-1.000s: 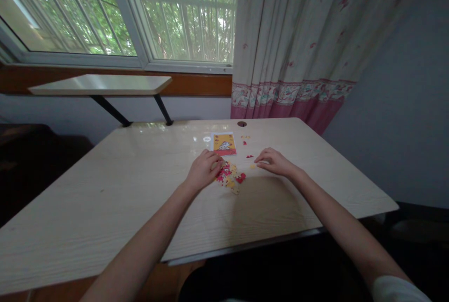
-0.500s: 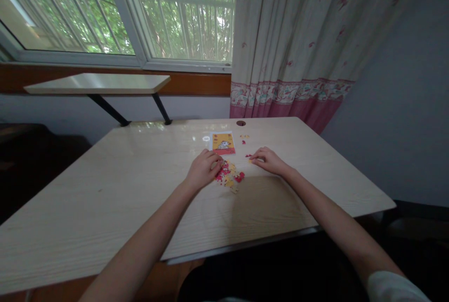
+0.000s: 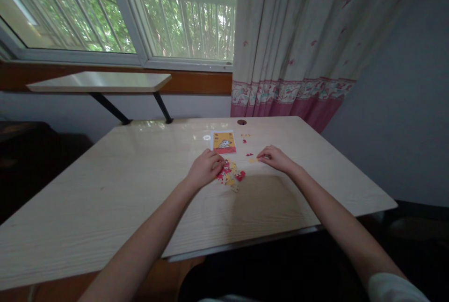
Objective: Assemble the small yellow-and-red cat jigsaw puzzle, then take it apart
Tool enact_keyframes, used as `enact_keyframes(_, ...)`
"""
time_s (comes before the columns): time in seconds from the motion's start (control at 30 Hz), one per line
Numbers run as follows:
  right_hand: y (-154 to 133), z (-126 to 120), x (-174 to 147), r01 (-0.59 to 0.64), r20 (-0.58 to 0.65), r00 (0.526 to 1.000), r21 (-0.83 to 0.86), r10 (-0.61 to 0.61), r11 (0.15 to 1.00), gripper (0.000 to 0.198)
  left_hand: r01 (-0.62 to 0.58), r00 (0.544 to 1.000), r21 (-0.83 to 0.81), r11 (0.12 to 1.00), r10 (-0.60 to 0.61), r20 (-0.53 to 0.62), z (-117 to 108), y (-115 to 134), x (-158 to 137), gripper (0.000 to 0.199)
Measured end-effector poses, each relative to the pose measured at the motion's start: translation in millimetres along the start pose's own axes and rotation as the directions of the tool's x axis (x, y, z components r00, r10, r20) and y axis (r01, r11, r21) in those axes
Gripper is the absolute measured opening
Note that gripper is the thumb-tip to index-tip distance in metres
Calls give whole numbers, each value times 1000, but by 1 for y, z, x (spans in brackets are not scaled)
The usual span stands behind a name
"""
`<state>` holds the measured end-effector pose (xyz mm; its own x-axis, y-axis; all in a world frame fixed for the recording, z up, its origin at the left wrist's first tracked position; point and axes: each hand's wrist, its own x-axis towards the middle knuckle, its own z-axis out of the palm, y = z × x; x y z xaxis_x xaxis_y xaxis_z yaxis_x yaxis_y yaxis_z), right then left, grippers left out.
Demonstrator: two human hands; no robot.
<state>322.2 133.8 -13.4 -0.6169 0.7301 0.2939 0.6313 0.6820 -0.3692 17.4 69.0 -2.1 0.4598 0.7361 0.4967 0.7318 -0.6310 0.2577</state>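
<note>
A loose heap of small red and yellow jigsaw puzzle pieces (image 3: 229, 181) lies on the desk. At its left edge rests my left hand (image 3: 206, 167), fingers curled in and the tips among the pieces; what they hold, if anything, is hidden. My right hand (image 3: 275, 158) is to the right of the heap, its thumb and fingers pinched at a yellow puzzle piece (image 3: 257, 160) on the desktop. Just left and behind it lies a small red piece (image 3: 249, 154). Behind the heap is a picture card (image 3: 224, 142) with a white animal on orange and red.
Several yellow pieces (image 3: 245, 135) and a red piece (image 3: 244, 141) lie right of the card. A round cable hole (image 3: 242, 122) is near the back edge of the desk (image 3: 140, 180). A raised shelf (image 3: 101, 82) on black legs stands at the back left, before the window.
My right hand has moved slightly right, and more of the yellow pieces by its fingertips shows. My left hand stays at the heap. The view has shifted a little.
</note>
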Motion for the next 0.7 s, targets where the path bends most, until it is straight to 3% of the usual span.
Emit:
enact_keyframes(0.23,0,1,-1,-13,-19,1000,-28,13,1000,17,-17,988,-28,999,21,152,2,-4,0,18)
enact_keyframes(0.7,-3,0,-1,5,-9,1000,-37,-5,999,15,4,990,-65,998,5,138,7,-5,-1,19)
